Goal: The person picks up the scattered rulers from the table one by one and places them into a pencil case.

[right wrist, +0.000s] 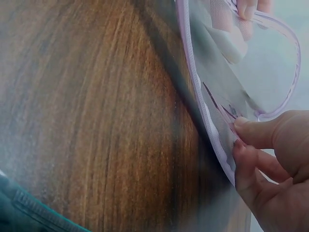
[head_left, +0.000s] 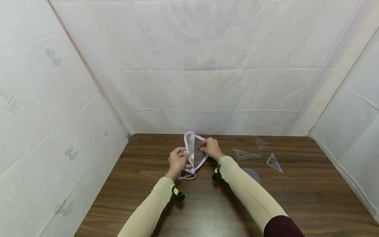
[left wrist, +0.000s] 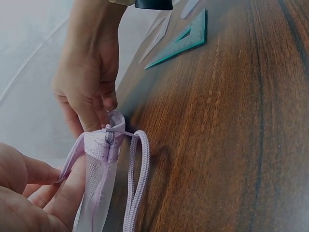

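Note:
A mesh zip pouch (head_left: 204, 159) with lavender trim stands spread apart at its mouth near the table's back edge. My left hand (head_left: 177, 160) pinches its left rim between thumb and fingers; the zip pull (left wrist: 110, 137) and looped cord (left wrist: 137, 181) show beside those fingers in the left wrist view. Fingers and thumb of my right hand (head_left: 211, 148) pinch a thin, clear, pointed piece (right wrist: 219, 104) with reddish-purple edges, at the pouch's opening. Its full outline is hidden by the hand and the mesh.
Right of the pouch lie clear set squares (head_left: 245, 155), one with a bluish edge (head_left: 274, 163), and another farther back (head_left: 260, 144). A round-edged clear piece (head_left: 252, 175) is partly under the right forearm. White sheeting (head_left: 189, 92) rises behind the wooden table (head_left: 302, 184).

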Demonstrator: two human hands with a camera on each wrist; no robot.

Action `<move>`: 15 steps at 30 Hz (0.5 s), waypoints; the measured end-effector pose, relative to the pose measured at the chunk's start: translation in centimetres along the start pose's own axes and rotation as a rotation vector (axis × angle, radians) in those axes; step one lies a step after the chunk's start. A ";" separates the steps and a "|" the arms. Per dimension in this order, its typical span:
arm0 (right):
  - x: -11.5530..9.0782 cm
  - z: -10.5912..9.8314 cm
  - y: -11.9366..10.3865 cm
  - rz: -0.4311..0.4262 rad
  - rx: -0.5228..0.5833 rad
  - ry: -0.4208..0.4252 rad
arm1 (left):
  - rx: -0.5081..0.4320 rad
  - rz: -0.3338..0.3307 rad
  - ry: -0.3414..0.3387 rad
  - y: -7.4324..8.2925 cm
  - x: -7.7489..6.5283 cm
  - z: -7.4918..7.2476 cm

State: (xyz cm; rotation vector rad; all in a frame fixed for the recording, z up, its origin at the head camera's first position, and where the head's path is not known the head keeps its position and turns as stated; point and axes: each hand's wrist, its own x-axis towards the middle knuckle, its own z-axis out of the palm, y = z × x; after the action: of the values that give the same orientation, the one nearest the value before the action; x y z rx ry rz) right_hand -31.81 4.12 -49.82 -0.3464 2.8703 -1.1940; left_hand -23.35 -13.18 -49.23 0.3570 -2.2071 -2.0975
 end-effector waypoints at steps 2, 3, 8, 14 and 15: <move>-0.1 -0.1 -0.1 0.012 -0.012 0.005 | -0.003 -0.004 -0.004 0.0 0.0 0.0; -0.2 -0.2 -0.1 0.020 -0.017 0.006 | -0.004 -0.003 -0.005 0.0 0.0 0.1; -0.2 -0.5 -0.1 0.036 -0.029 0.007 | -0.003 -0.005 0.001 0.1 0.0 0.1; -0.4 -0.9 0.2 0.032 -0.007 0.004 | -0.011 -0.013 0.012 0.2 -0.1 0.2; -0.5 -1.0 0.2 0.032 -0.005 0.000 | -0.013 -0.017 0.012 0.1 -0.1 0.2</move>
State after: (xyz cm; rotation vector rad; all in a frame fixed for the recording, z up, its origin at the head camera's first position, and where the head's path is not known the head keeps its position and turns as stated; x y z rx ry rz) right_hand -31.49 5.08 -49.30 -0.2996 2.8680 -1.1818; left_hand -23.33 -12.94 -49.09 0.3873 -2.1911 -2.1113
